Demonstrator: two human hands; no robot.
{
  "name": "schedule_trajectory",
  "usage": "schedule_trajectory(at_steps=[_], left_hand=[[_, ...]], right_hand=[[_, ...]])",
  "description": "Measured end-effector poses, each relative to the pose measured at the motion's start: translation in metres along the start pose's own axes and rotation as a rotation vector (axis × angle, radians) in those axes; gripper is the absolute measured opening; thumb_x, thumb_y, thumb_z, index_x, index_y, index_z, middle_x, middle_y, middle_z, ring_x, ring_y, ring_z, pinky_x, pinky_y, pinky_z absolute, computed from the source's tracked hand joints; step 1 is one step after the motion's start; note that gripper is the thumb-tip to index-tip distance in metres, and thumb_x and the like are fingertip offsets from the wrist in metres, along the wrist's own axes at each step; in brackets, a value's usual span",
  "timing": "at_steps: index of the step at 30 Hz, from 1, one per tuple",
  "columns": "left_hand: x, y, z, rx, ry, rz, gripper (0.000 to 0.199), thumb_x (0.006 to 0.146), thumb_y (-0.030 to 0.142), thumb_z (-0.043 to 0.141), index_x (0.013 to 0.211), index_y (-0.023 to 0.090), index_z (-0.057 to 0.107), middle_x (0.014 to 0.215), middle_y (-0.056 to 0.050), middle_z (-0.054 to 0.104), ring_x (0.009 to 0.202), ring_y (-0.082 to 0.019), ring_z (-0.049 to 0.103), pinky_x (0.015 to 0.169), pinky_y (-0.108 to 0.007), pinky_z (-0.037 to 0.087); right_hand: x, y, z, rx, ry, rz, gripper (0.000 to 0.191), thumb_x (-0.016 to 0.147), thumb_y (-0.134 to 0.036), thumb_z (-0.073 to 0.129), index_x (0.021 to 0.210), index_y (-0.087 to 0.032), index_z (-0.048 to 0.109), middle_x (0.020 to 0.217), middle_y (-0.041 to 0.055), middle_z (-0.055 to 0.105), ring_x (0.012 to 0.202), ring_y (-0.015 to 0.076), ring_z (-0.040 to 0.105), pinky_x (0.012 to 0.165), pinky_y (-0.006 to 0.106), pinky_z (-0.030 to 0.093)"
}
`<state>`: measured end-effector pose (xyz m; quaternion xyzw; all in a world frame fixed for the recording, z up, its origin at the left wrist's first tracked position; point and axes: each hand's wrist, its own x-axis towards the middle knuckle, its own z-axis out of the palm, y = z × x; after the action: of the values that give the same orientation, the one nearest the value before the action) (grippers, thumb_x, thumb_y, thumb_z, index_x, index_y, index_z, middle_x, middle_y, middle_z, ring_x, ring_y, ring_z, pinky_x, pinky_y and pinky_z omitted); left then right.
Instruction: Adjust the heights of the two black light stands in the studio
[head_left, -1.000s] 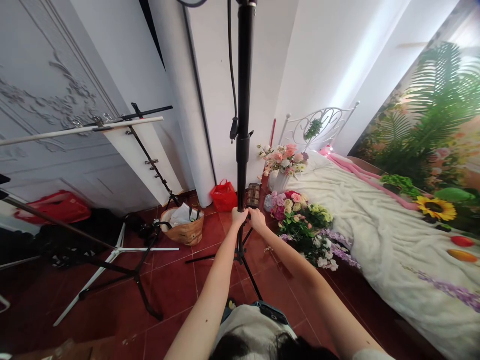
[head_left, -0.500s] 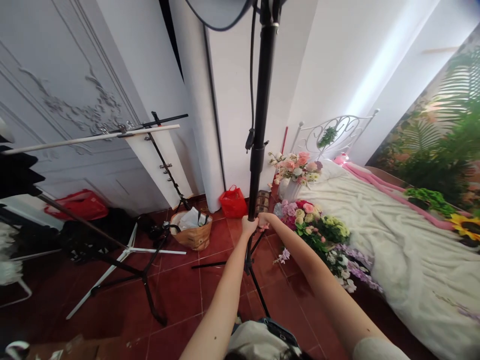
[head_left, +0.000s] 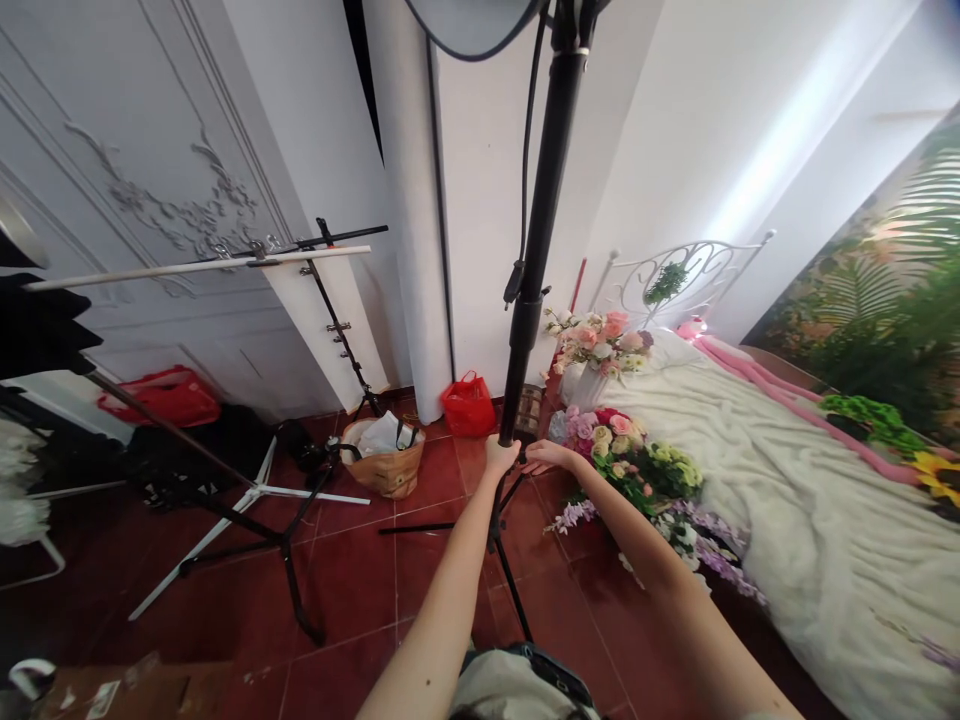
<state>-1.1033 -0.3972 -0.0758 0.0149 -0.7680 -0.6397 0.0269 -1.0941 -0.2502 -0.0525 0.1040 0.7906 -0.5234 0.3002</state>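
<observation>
A black light stand (head_left: 551, 180) rises in front of me, tilted a little to the right at its top, with a lamp head (head_left: 472, 25) cut off by the upper edge. My left hand (head_left: 501, 456) is wrapped around its pole low down, just above the tripod legs (head_left: 511, 580). On the pole's right side my right hand (head_left: 547, 457) has its fingers stretched towards a small dark knob, the tips at or very near it. Whether they touch it is hard to see. A power cable (head_left: 527, 170) hangs along the pole.
A woven basket (head_left: 386, 462) and red bag (head_left: 469, 405) stand behind the stand. Artificial flowers (head_left: 622, 445) lie beside the white-covered bed (head_left: 787, 480) at right. More stands (head_left: 289, 560) with spread legs fill the left. A cardboard box (head_left: 150, 690) lies lower left.
My right hand has drawn slightly right from the pole, and its fingers have opened out. My left hand keeps its grip. The pole's upper part appears farther right as the view shifts.
</observation>
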Motion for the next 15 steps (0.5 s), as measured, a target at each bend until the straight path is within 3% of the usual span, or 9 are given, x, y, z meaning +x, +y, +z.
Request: schedule_trajectory(at_steps=[2,4,10,15], left_hand=[[0.000,-0.001,0.000,0.007,0.002,0.011,0.019,0.060,0.017,0.060,0.047,0.017,0.047,0.045,0.003,0.046,0.046,-0.008,0.043,0.049,-0.020,0.031],[0.000,0.000,0.000,0.006,-0.001,0.022,0.020,0.060,0.017,0.060,0.047,0.017,0.045,0.045,0.004,0.045,0.046,-0.008,0.042,0.049,-0.020,0.031],[-0.002,0.000,0.001,-0.005,-0.021,0.030,0.021,0.061,0.018,0.059,0.047,0.018,0.044,0.046,0.004,0.045,0.047,-0.008,0.043,0.049,-0.020,0.032],[-0.004,0.002,0.001,-0.010,-0.033,0.022,0.021,0.061,0.019,0.060,0.048,0.017,0.044,0.047,0.004,0.046,0.046,-0.008,0.043,0.048,-0.020,0.032]], right_hand=[[-0.008,0.018,0.003,0.166,-0.055,-0.099,0.019,0.082,-0.031,0.061,0.085,-0.013,0.063,0.091,0.0119,0.072,0.079,0.0190,0.071,0.070,0.028,0.057],[-0.011,0.033,0.012,0.271,-0.032,-0.192,0.032,0.083,-0.044,0.060,0.091,-0.014,0.061,0.097,0.0122,0.071,0.083,0.0189,0.071,0.071,0.027,0.056],[0.004,0.049,0.046,0.159,0.408,-0.415,0.051,0.076,-0.070,0.049,0.070,-0.020,0.050,0.067,0.0009,0.065,0.070,0.0167,0.067,0.065,0.024,0.053],[0.008,0.052,0.050,0.054,0.500,-0.400,0.057,0.079,-0.074,0.039,0.064,-0.020,0.049,0.058,0.0010,0.062,0.057,0.0146,0.062,0.060,0.023,0.050]])
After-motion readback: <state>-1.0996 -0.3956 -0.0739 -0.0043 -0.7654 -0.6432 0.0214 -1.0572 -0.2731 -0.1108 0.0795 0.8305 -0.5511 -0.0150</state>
